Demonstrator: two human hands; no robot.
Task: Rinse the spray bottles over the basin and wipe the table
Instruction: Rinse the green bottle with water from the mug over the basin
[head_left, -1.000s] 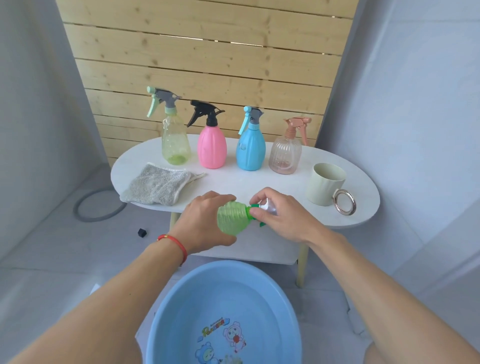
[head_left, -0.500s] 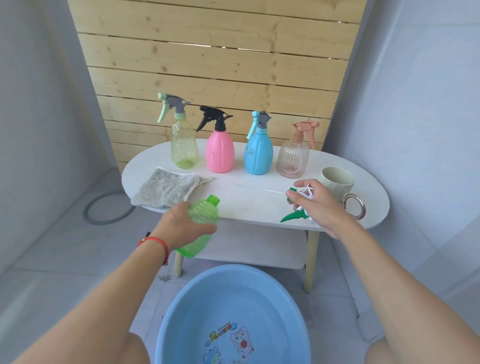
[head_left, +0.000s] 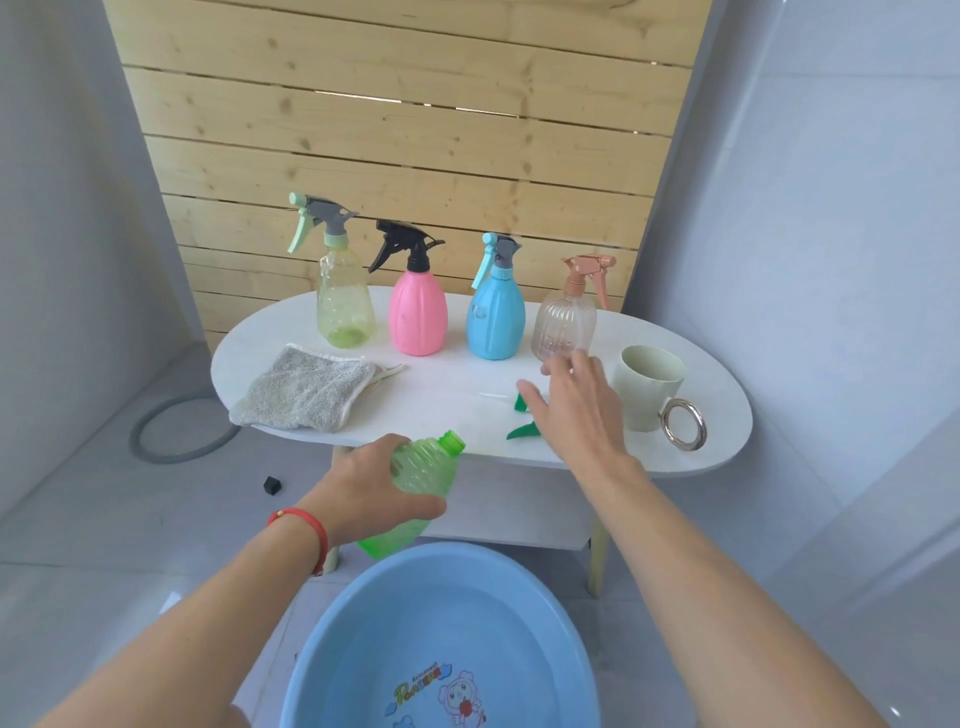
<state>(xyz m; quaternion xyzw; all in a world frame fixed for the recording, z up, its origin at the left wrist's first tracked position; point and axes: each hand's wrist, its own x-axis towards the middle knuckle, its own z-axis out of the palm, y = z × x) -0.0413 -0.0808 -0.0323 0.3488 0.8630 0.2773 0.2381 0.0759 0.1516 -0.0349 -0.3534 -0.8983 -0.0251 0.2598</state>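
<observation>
My left hand grips an uncapped green bottle, tilted with its neck up, just above the far rim of the blue basin. Its green spray head lies on the white table, partly hidden under my right hand, which hovers there with fingers spread and holds nothing. A row of spray bottles stands at the back of the table: yellow-green, pink, blue and clear pink. At the table's left lies a grey cloth.
A pale green cup with a metal ring handle stands at the table's right end. A wooden slat panel backs the table. On the floor at the left lie a grey hose loop and a small black cap.
My right hand unscrewed the spray head from the green bottle, carried it right, laid it on the table and let go. My left hand lowered the bottle toward the basin.
</observation>
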